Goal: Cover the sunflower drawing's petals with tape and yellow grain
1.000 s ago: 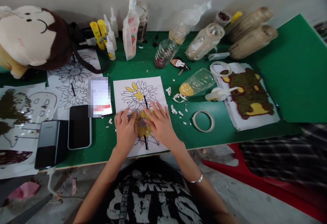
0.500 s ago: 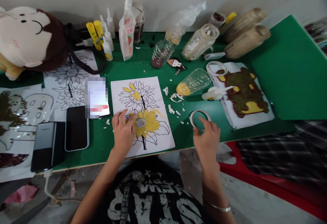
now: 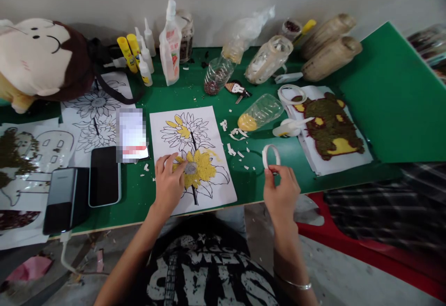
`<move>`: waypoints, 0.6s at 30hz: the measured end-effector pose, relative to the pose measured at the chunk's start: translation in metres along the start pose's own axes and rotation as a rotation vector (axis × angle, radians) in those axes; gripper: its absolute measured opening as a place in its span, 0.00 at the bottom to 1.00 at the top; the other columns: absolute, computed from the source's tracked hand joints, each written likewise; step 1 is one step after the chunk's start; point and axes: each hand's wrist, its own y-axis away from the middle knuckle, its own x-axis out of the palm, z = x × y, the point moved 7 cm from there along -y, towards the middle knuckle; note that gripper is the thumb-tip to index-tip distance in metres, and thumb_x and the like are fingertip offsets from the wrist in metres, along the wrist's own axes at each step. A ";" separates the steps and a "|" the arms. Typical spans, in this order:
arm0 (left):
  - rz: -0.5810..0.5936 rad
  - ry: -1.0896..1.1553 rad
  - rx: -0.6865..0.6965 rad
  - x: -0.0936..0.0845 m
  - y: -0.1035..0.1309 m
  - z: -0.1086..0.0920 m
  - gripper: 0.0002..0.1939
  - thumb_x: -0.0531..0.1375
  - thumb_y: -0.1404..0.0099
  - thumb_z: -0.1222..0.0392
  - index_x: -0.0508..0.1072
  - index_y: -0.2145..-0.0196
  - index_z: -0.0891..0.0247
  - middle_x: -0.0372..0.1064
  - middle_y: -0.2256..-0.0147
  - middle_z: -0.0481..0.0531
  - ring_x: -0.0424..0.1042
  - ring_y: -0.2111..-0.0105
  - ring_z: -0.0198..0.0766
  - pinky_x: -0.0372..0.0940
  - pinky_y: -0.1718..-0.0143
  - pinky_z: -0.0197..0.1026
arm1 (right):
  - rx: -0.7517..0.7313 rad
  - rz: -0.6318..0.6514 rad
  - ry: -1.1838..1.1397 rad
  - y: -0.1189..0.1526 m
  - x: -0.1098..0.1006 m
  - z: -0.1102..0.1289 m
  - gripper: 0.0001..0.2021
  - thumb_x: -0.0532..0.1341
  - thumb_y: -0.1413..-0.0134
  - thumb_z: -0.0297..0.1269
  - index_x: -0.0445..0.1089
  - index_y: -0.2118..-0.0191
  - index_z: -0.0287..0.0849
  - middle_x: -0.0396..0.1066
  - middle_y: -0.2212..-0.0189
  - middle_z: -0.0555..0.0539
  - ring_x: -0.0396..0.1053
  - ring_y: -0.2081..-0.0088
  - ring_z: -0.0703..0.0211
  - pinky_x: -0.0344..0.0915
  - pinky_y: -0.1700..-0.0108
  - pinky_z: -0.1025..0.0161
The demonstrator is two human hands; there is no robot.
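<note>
left hand: the bare left hand (image 3: 168, 176) lies on the paper with fingers loosely parted, its tips at the left petals of the lower flower.
right hand: the bare right hand (image 3: 283, 192) pinches the near rim of a narrow white ring (image 3: 265, 156), seemingly a tape roll, tipped on edge right of the paper; the two hands are well apart.
paper: the white sheet with two black-outlined sunflowers (image 3: 209, 134) lies at the near edge of the green table (image 3: 249, 186); the lower flower is largely yellow, the upper only partly.
sheet risk: uneven pressure from the left hand could turn or crease the sheet, and a dragging fingertip might lift yellow material.
ring risk: held by its rim alone, the ring could slip and roll off the near edge.
scrap risk: a sweeping sleeve or wrist might carry the curled white scraps (image 3: 230, 149) onto the flowers.
bottle risk: a knock could roll the clear plastic bottle with yellow contents (image 3: 261, 110), lying on its side; whether it is capped is unclear.
hidden: left fingers cover part of the petals; anything under the tips cannot be told.
cut off: the brown-haired plush doll (image 3: 35, 59) leaves the left edge, the dark plaid cloth (image 3: 362, 208) the right.
hard to read: the lit phone screen (image 3: 132, 134) is blurred into blocks.
</note>
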 end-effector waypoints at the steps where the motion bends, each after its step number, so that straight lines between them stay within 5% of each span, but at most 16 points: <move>1: -0.018 0.039 -0.003 -0.001 0.000 -0.001 0.16 0.52 0.39 0.73 0.75 0.60 0.62 0.65 0.53 0.61 0.59 0.51 0.50 0.63 0.52 0.59 | -0.021 -0.002 -0.031 0.001 -0.002 0.009 0.10 0.51 0.43 0.41 0.64 0.69 0.42 0.67 0.71 0.45 0.65 0.68 0.56 0.62 0.64 0.59; 9: 0.020 0.319 0.008 -0.026 -0.016 -0.039 0.19 0.55 0.37 0.68 0.65 0.48 0.63 0.70 0.55 0.55 0.69 0.54 0.37 0.69 0.54 0.42 | -0.392 0.206 -0.413 0.020 -0.001 0.107 0.04 0.53 0.42 0.30 0.63 0.63 0.43 0.71 0.69 0.49 0.70 0.66 0.63 0.66 0.64 0.65; 14: 0.047 0.481 0.047 -0.042 -0.022 -0.061 0.22 0.55 0.37 0.69 0.61 0.45 0.62 0.67 0.49 0.57 0.66 0.48 0.37 0.66 0.49 0.43 | -0.507 0.274 -0.455 0.027 0.000 0.132 0.05 0.53 0.42 0.28 0.63 0.62 0.43 0.70 0.72 0.49 0.68 0.69 0.63 0.67 0.67 0.66; 18: -0.050 0.467 -0.011 -0.050 -0.020 -0.056 0.14 0.57 0.39 0.70 0.69 0.55 0.62 0.72 0.60 0.52 0.71 0.59 0.34 0.69 0.57 0.40 | -0.560 0.274 -0.454 0.028 0.000 0.139 0.06 0.53 0.43 0.26 0.64 0.62 0.42 0.71 0.72 0.48 0.67 0.70 0.62 0.67 0.67 0.64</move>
